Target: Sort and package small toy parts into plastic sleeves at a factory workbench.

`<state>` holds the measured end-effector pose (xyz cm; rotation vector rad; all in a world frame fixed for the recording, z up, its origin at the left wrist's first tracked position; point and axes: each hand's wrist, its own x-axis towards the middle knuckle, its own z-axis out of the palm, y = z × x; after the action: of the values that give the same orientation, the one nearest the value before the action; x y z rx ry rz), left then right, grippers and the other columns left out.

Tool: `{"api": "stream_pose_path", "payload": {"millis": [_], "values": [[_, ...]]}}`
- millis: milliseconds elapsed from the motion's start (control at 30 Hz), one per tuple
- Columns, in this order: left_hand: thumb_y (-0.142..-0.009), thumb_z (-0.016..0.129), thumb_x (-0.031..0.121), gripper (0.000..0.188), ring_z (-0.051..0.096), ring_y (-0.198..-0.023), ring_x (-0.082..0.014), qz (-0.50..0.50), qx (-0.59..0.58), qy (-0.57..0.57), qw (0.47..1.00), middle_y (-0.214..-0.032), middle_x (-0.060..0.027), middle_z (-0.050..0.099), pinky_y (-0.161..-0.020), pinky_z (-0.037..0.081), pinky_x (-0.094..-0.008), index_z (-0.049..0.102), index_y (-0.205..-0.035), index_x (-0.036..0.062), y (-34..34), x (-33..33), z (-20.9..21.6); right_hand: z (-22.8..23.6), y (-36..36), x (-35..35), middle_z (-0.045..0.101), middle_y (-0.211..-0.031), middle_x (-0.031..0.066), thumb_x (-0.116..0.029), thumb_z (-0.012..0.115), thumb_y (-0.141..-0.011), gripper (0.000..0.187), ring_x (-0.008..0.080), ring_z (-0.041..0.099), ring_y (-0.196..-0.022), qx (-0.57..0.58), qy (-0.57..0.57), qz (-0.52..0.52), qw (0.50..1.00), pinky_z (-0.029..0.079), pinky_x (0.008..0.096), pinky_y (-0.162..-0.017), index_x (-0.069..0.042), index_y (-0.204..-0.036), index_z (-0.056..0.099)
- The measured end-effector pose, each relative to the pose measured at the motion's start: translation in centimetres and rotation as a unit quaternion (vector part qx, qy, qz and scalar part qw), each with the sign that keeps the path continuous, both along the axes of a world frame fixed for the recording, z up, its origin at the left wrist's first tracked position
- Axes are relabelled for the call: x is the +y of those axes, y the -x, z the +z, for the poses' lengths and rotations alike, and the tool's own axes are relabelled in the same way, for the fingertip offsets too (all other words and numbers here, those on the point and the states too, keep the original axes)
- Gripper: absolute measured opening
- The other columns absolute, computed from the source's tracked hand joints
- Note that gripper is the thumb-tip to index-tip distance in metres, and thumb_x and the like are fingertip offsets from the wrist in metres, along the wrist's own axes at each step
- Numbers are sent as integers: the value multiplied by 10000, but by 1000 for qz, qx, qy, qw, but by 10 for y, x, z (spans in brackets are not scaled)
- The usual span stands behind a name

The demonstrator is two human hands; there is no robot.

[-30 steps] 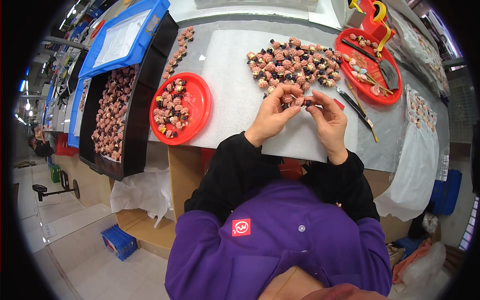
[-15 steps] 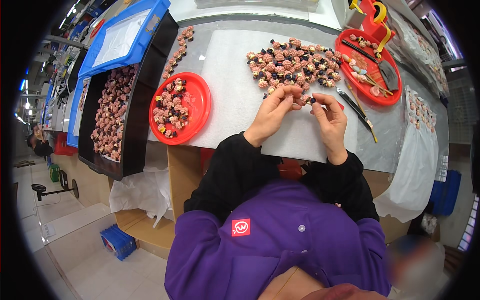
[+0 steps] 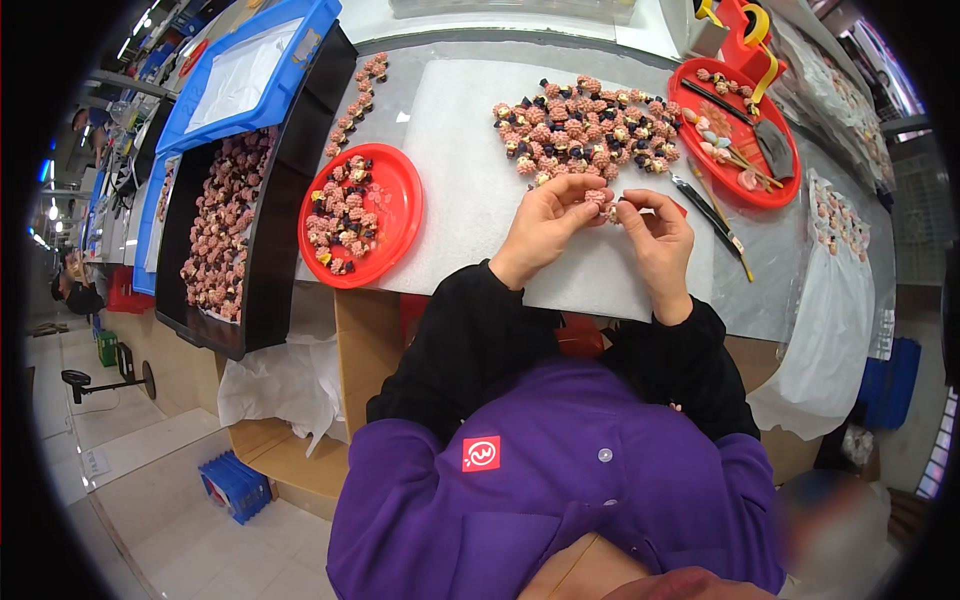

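Note:
My left hand [image 3: 545, 225] and my right hand [image 3: 655, 240] meet over a white mat [image 3: 470, 170] on the table. Together they pinch one small pink knobbly piece [image 3: 600, 200] between their fingertips. Just beyond the hands lies a heap of the same pink, dark-tipped pieces [image 3: 585, 125]. To my left sits a red round plate [image 3: 390, 215] holding several more of them.
A second red plate [image 3: 770, 185] at the far right holds tools and bits. A dark slim tool [image 3: 705, 205] lies right of my hands. A black tray [image 3: 255, 260] full of pink pieces and a blue tray [image 3: 250, 75] stand at the left. A white bag [image 3: 835, 330] hangs off the table's right edge.
Both hands stay together at the same spot, with only small finger movements on the pink piece.

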<state>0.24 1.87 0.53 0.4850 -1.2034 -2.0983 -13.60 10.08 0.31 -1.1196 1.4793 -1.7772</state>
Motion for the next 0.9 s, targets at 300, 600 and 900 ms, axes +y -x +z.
{"api": "stream_pose_path", "payload": {"millis": [300, 600, 900], "values": [[-832, 572, -12, 307, 602, -896, -159, -8, -26, 25, 999, -1040, -117, 580, -806, 504, -271, 490, -1128, -25, -3, -1, -1, 4, -5, -4, 582, -940, 51, -49, 594, -842, 154, 99, 560, -775, -17, 8, 80, 997, 461, 207, -671, 11, -982, 614], [-827, 595, 60, 291, 594, -796, -130, 32, -104, -28, 994, -952, -85, 593, -675, 488, -218, 495, -1092, -6, -1, -1, 2, 30, -17, 3, 537, -1031, 142, -22, 666, -674, 420, 244, 584, -819, 399, -21, 42, 916, 489, 324, -682, -21, -1081, 564], [-840, 568, 56, 496, 571, -998, -226, -124, -47, -25, 991, -1129, -168, 547, -809, 486, -316, 360, -1284, -20, 2, 9, 17, 75, 57, 20, 556, -939, 95, -59, 676, -634, 414, 248, 576, -835, 570, 31, 47, 820, 495, 323, -679, -39, -1029, 556]]}}
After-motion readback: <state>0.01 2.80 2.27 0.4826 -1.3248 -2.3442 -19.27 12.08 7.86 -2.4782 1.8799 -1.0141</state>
